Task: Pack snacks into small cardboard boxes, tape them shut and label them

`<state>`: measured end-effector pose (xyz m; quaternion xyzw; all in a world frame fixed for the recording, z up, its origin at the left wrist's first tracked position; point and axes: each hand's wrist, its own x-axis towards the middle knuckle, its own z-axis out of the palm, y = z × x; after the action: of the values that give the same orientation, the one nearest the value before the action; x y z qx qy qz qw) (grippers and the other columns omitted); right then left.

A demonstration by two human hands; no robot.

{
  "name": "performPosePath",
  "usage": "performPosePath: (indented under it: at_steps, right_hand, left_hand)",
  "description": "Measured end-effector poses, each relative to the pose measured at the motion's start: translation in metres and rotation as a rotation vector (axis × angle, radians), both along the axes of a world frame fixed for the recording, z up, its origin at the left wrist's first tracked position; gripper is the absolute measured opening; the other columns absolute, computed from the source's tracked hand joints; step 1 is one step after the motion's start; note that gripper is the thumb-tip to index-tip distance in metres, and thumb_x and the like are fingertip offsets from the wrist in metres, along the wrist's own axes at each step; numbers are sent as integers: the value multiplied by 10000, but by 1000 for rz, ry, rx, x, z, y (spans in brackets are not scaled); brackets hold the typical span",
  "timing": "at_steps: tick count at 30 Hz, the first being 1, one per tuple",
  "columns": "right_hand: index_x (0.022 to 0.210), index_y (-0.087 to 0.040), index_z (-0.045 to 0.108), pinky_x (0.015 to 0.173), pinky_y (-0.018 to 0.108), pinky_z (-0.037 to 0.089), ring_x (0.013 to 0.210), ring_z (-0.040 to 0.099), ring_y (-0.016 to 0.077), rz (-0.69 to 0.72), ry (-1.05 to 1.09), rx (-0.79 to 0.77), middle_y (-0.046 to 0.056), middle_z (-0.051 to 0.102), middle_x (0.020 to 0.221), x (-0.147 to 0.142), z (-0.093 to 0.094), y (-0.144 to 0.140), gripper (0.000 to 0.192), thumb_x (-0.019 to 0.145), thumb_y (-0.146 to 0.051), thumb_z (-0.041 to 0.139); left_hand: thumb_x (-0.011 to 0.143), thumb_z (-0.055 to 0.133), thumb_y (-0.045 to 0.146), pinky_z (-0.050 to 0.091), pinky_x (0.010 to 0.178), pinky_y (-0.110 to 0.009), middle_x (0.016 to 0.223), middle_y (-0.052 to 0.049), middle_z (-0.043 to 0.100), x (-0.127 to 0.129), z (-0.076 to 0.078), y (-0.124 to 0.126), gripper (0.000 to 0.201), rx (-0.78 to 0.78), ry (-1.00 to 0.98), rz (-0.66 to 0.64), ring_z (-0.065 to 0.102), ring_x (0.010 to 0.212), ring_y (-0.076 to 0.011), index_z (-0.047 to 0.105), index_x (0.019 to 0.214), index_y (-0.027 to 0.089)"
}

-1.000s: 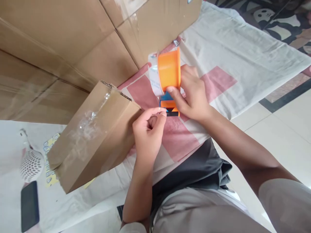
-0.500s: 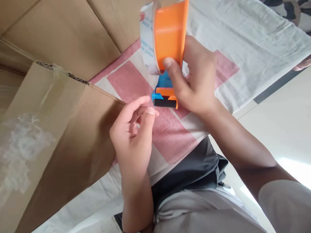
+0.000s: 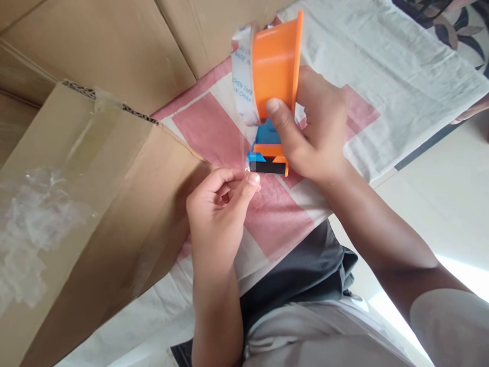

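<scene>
An orange and blue tape dispenser [image 3: 275, 66] is gripped in my right hand [image 3: 317, 127], its thumb lying on the orange hub. On the hub sits a roll of clear tape [image 3: 243, 81] with printed lettering on its core. A see-through strip runs down from the roll beside the dispenser's black roller [image 3: 267, 167]. At the strip's lower end my left hand [image 3: 219, 204] pinches the tape between thumb and forefinger, just left of the roller. Left of that hand stands a cardboard box [image 3: 126, 168] with crumpled clear tape stuck to its side.
More large cardboard boxes [image 3: 103, 46] fill the upper left. A white sheet with red patches [image 3: 278, 219] covers the surface under my hands. Pale floor tiles [image 3: 431, 204] show at the right, and part of another person's hand [image 3: 469, 111] is at the right edge.
My left thumb and forefinger have closed together on the tape end. Both hands and the dispenser appear slightly farther right and lower in view; the boxes have shifted right too.
</scene>
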<state>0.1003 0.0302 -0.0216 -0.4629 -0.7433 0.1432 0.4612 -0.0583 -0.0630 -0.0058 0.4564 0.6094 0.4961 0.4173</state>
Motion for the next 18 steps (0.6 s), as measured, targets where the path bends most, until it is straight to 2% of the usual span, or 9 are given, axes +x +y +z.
performPosePath:
  at_steps: [6, 15, 18]
  right_hand:
    - [831, -290, 590, 879, 509, 503, 914, 629, 308, -67, -34, 7, 82, 664, 915, 0, 0, 3, 477, 1025, -639, 329]
    - [777, -293, 526, 836, 507, 504, 831, 589, 284, -104, 8, -24, 56, 665, 890, -3, 2, 3, 417, 1020, -599, 382]
    - [788, -294, 496, 842, 503, 495, 841, 570, 274, -86, -39, -54, 54, 650, 910, -1, 2, 3, 361, 1043, -521, 379]
  left_hand:
    - [825, 804, 412, 466, 552, -225, 701, 4, 665, 0, -2, -3, 218, -83, 2, -22, 556, 616, -104, 747, 813, 202]
    - [829, 800, 386, 457, 577, -230, 707, 2, 674, 0, -4, -3, 195, -80, 27, -38, 565, 633, -107, 754, 811, 197]
    - [832, 798, 390, 446, 574, -224, 696, 8, 665, -1, -4, -3, 195, -79, 45, -51, 550, 628, -101, 757, 810, 201]
